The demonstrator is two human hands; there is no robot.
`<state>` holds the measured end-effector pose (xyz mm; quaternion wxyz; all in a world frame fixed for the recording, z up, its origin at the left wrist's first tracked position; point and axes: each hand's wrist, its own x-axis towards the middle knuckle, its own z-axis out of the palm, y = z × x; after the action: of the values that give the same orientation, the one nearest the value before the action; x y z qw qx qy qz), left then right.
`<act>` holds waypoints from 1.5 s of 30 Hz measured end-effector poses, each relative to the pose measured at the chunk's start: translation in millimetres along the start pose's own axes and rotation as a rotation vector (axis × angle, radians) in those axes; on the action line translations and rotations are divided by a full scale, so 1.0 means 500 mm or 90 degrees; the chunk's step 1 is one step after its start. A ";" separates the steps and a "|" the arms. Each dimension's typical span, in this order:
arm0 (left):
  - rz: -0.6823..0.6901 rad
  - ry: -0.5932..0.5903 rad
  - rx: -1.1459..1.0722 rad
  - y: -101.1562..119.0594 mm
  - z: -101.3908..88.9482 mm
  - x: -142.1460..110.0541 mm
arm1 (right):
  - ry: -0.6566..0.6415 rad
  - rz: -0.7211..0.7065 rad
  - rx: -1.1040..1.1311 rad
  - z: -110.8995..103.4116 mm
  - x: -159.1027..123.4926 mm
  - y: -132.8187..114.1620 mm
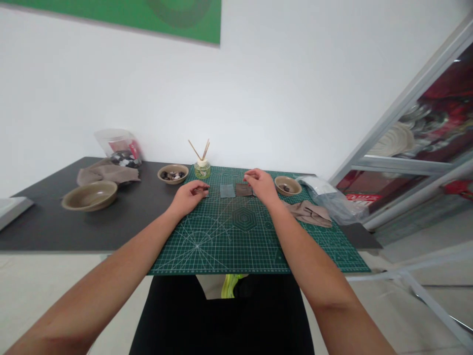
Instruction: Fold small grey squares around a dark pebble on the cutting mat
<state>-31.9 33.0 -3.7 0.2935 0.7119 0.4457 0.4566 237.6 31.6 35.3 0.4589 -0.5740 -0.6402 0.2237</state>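
Over the left part of the green cutting mat [221, 246], my left hand [186, 198] has its fingers curled in towards the thumb. Its fingertips are close to a small greyish edge on the mat, and what they hold, if anything, is hidden. My right hand [261, 186] is above the mat's right half, thumb and fingers pinched together; anything between them is too small to make out. Just under its fingertips lies a dark brown square patch [242, 190]. A pale grey-blue square patch [227, 191] lies to the left of that, between my hands.
Bowls with small dark and light pieces stand left [173, 178] and right [285, 191]. A larger bowl [89, 201], cloth [107, 173] and plastic bag [121, 148] are farther left. A reed diffuser [202, 167] stands behind. Another cloth [312, 214] and clear bag [332, 199] lie right.
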 end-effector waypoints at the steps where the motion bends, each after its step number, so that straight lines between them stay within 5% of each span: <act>1: -0.004 0.020 0.003 -0.002 -0.001 0.001 | -0.009 -0.008 -0.044 -0.018 0.006 0.005; 5: -0.004 0.085 0.020 0.002 -0.004 0.005 | -0.079 -0.044 -0.238 -0.047 -0.004 0.029; 12: -0.011 0.157 0.032 0.013 -0.008 0.009 | -0.191 -0.045 -0.478 -0.003 -0.040 0.083; 21: -0.022 0.161 0.040 0.010 -0.011 0.010 | -0.174 -0.064 -0.500 -0.010 -0.039 0.082; 27: -0.002 0.157 0.033 0.001 -0.012 0.010 | -0.060 -0.056 -0.465 -0.032 -0.032 0.083; 34: 0.000 0.125 0.103 -0.001 -0.014 0.011 | -0.224 -0.076 -0.521 -0.011 -0.037 0.100; 45: -0.203 0.016 0.423 0.004 -0.016 0.012 | -0.202 -0.138 -0.569 0.020 -0.037 0.072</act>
<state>-37.4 37.7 3.9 0.1082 0.6843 0.6786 0.2440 246.8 25.1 -4.8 0.0847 -0.6036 -0.7919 -0.0373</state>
